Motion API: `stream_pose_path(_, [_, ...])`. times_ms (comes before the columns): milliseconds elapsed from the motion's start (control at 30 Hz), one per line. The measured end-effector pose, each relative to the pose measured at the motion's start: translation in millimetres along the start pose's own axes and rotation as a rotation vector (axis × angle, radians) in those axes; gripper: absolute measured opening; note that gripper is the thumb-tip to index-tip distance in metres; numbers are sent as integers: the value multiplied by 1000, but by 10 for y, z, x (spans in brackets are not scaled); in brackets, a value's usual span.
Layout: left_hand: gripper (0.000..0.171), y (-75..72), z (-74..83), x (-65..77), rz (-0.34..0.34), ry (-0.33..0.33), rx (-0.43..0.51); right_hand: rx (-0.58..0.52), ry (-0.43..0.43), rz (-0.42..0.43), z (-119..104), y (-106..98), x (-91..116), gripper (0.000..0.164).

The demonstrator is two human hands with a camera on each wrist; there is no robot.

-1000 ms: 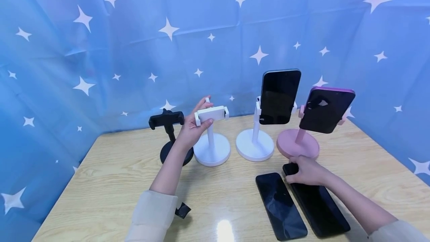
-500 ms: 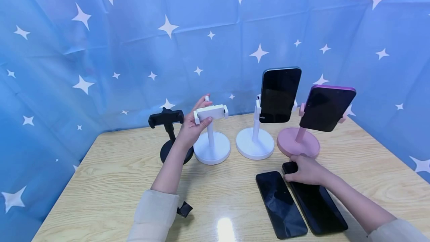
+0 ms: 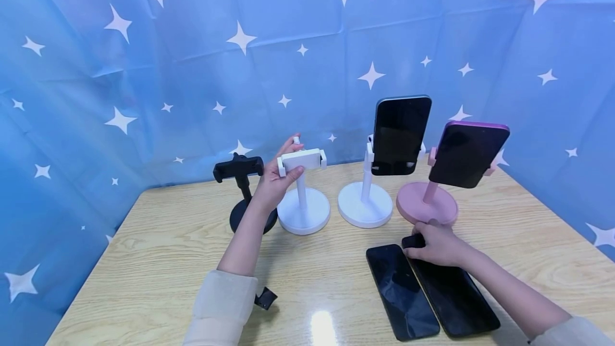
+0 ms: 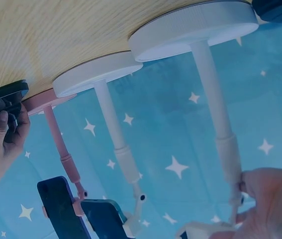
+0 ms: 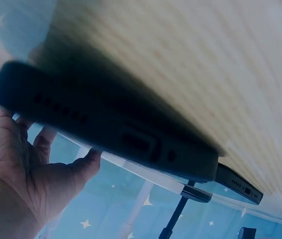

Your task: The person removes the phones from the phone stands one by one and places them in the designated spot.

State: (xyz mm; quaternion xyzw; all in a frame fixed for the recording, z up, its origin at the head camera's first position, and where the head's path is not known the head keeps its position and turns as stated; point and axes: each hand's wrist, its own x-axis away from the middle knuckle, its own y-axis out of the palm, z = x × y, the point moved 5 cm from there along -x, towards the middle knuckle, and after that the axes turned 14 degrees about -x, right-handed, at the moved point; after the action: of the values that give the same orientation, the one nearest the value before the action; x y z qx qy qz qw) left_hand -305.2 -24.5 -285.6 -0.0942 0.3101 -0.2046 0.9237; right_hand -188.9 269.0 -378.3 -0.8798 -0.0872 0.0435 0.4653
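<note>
My left hand (image 3: 277, 178) holds the clamp of an unloaded white phone stand (image 3: 301, 196), thumb on its front and fingers behind. In the left wrist view this white stand (image 4: 215, 99) appears upside down beside the hand (image 4: 270, 204). My right hand (image 3: 441, 244) grips the far end of a black phone (image 3: 456, 298) at the table's right front, thumb on its left side. The right wrist view looks at this phone's port end (image 5: 106, 129), with the hand (image 5: 36, 179) beyond it. Another black phone (image 3: 402, 292) lies just left of it.
A black phone stand (image 3: 240, 170) without a phone stands left. To the right, a second white stand (image 3: 365, 210) carries an upright phone (image 3: 401, 135), and a pink stand (image 3: 425, 210) carries a tilted purple-edged phone (image 3: 468, 156). A small black piece (image 3: 265, 299) shows beside the left sleeve.
The right hand has shifted slightly left with the far end of the gripped phone. The left hand keeps its hold on the white stand. The head view has tilted slightly.
</note>
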Motion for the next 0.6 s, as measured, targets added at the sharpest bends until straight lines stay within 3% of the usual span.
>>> stream_pose_path(100, [34,-4,-1,-1,-5,1,-7,8,-2,4,-18,-2,1,39])
stream_pose_path(233, [50,1,-6,-8,-17,-4,-11,24,-2,18,-26,-4,16,37])
stream_pose_path(600, [42,-7,-22,8,-31,-33,25,48,-7,27,-45,-14,43,39])
